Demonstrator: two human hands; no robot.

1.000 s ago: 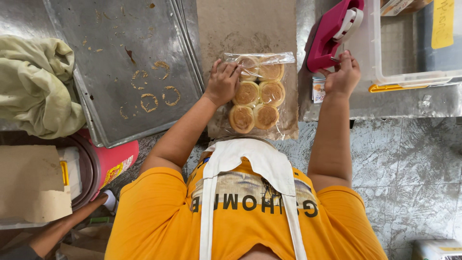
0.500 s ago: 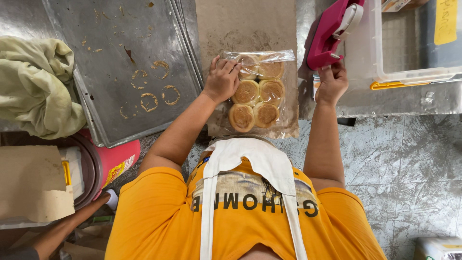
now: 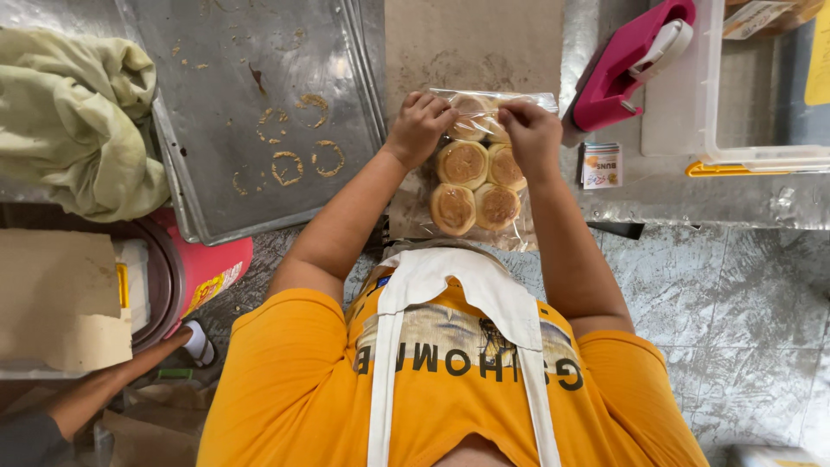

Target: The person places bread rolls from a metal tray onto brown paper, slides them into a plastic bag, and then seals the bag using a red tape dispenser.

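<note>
Centrally on the steel counter (image 3: 692, 195), a clear plastic bag of round buns (image 3: 471, 177) is laid flat on a brown sheet of cardboard (image 3: 471, 43). Its long axis is run from the person's body toward the far side of the counter, and its open mouth is pointed away from the person, toward the top of the view. The buns are seen in pairs side by side, browned tops up; four are plainly shown and more are partly hidden under the hands. The left hand (image 3: 421, 128) is curled over the far left corner of the bag, fingers bent and pressed together on the plastic. The right hand (image 3: 529, 134) is closed at the far right of the bag's mouth, where the film is pinched between thumb and fingertips. The two hands are held close together, just apart. To the left of the bag, touching the cardboard's edge, an empty metal baking tray (image 3: 259, 112) marked with crumb rings is placed, and a crumpled pale green cloth (image 3: 73, 112) is seen beyond it. To the right, a pink tape dispenser (image 3: 627, 69) is set near a clear plastic bin (image 3: 752, 156), with a small stack of printed labels (image 3: 601, 164) just below it. A red bucket (image 3: 203, 268) is partly tucked under the counter edge.
</note>
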